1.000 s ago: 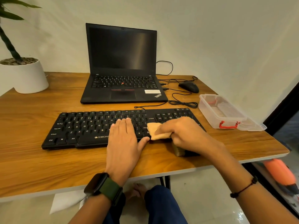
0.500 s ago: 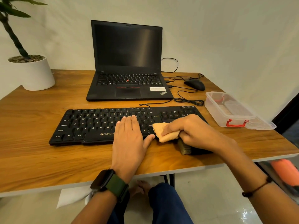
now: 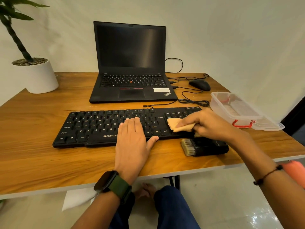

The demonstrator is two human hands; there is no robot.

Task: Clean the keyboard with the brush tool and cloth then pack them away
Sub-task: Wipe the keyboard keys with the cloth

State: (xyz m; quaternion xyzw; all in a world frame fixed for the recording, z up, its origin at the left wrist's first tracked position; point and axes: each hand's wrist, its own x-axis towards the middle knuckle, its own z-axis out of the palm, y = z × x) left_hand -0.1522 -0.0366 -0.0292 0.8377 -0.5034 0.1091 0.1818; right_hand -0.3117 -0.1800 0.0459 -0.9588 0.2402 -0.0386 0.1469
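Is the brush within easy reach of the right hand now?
Probably yes: the brush lies uncovered on the table just below the right hand, though that hand is holding the cloth.

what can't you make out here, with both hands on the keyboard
Head view only:
- Keys under the left hand and under the cloth held by the right hand: covered.
- Keyboard's right end: hidden by the right hand.
- Brush handle: partly behind the right forearm.
- Box contents: blurred through clear plastic.
- Plant top: cut off by the frame edge.
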